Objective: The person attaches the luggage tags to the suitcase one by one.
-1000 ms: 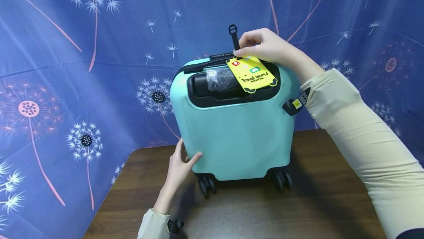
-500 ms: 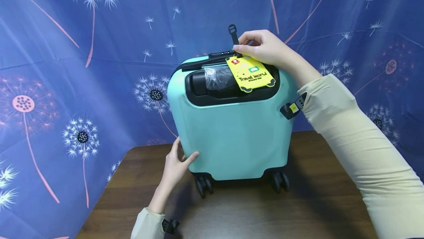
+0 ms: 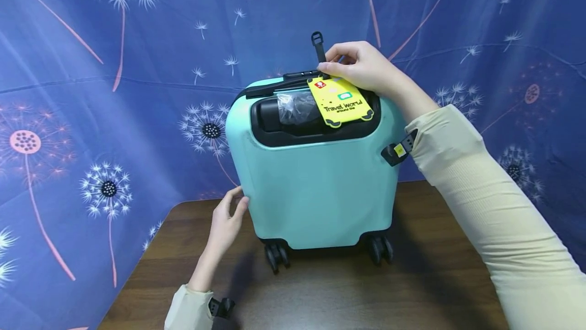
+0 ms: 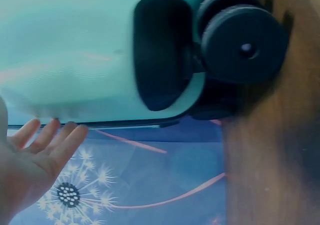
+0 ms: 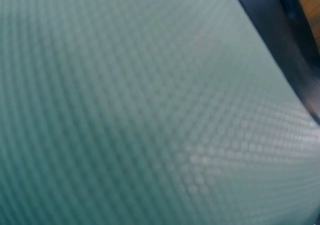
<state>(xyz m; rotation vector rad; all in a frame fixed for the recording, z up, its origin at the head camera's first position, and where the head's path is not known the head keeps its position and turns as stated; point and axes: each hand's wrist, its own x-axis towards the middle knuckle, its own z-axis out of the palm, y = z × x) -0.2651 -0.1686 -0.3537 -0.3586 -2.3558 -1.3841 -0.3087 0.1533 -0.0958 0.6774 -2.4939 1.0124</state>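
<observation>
A mint-green suitcase stands upright on its black wheels. Over its recessed top handle area lies a yellow luggage tag printed "Travel World", whose black strap sticks up with a buckle at its end. My right hand pinches that strap between thumb and fingers, just above the tag. At the suitcase's lower left side is my left hand, its fingers extended and close to the shell. The left wrist view shows those fingertips by the suitcase's edge; contact is hard to tell. Only blurred green shell fills the right wrist view.
Clear plastic wrap covers part of the suitcase's handle. Beneath is a brown wooden table. A blue cloth with dandelion prints hangs behind it. A wheel looms large in the left wrist view.
My left thumb has come off the suitcase's front face and the left hand has drawn back leftward. My right hand keeps pinching the strap. The whole view has shifted slightly.
</observation>
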